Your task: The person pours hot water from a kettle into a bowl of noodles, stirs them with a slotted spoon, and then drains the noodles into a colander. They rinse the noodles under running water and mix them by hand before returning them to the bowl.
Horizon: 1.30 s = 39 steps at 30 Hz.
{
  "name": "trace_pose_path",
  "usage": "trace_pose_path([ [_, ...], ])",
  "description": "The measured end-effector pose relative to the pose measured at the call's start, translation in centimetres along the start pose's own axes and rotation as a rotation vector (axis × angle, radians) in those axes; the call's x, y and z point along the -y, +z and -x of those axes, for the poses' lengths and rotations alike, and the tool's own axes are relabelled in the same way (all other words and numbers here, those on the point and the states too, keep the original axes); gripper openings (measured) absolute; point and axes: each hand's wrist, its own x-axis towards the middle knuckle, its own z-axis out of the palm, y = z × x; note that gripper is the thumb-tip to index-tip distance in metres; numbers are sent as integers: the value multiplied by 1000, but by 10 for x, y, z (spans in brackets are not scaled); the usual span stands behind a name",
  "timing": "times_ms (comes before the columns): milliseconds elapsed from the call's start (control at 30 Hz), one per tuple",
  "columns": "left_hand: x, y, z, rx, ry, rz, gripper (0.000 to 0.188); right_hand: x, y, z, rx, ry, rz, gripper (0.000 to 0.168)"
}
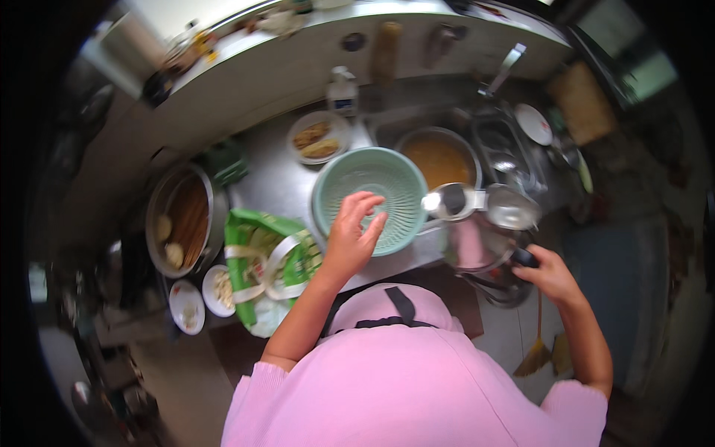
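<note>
My left hand (pixel 355 237) hovers over the near part of a pale green plastic colander (pixel 416 195), fingers apart and slightly curled, holding nothing. At the right, my right hand (pixel 550 274) grips the black knob of a shiny metal pot lid (pixel 480 246), which is tilted at the counter's front edge. Close to the lid are a metal bowl (pixel 513 208) and another shiny metal vessel (pixel 451 201); whether they touch it is unclear. Behind them a round metal pot (pixel 435 159) holds orange-brown liquid. What lies beneath the lid is blurred.
A green shopping bag (pixel 299 276) stands left, beside a bowl of pale pieces (pixel 219 290) and a small plate (pixel 187 307). Farther left is a large pot (pixel 208 223). A plate of food (pixel 319 137), a pump bottle (pixel 342 92) and a faucet (pixel 503 70) are at the back.
</note>
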Motion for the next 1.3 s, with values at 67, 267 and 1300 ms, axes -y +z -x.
trace_pose_path([
  [67,34,-14,17,-12,-82,12,17,6,-4,8,-64,66,-87,16],
  [267,71,-31,62,-5,-262,84,14,63,12,-1,-175,-78,-377,29],
  [1300,34,-58,157,-126,-549,458,24,175,376,-294,450,-543,-500,13],
])
